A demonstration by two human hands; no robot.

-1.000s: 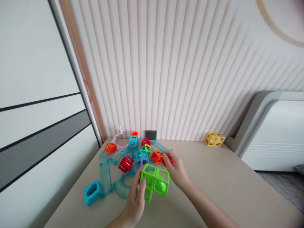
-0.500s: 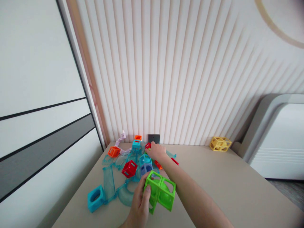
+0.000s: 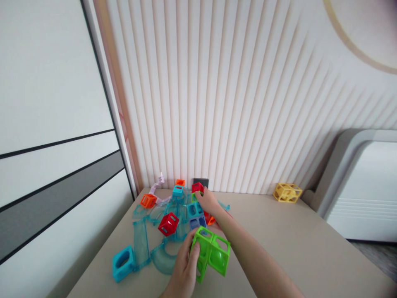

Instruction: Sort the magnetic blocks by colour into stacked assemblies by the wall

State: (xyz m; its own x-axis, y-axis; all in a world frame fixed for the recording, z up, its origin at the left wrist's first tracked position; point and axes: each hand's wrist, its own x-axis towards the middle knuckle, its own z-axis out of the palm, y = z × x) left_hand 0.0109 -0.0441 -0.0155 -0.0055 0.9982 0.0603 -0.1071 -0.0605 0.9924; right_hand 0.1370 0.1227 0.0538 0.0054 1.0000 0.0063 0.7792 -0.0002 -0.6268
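My left hand [image 3: 186, 260] is closed around a bright green block of joined hollow cubes [image 3: 214, 250], held low in front of me. Farther back, my right hand [image 3: 207, 199] grips a small green cube [image 3: 195, 197] with its fingers. A red cube [image 3: 197, 188] sits directly above that green cube. Light blue cubes [image 3: 194, 210] and a purple-blue cube [image 3: 197, 222] line up just below it, toward me. My fingers partly cover the green cube. Orange and red pieces [image 3: 209, 218] show beside my right forearm.
Translucent teal track pieces [image 3: 141, 242] spread over the left of the table [image 3: 279, 240]. Among them lie a red cube [image 3: 168, 224], an orange cube [image 3: 148, 201] and a blue ring block [image 3: 123, 263]. A yellow block [image 3: 287, 193] stands by the ribbed wall [image 3: 223, 103].
The red, green, blue and purple-blue cubes at my right hand have shifted slightly right, and more of the red cube shows. My left hand keeps the green block in nearly the same place.
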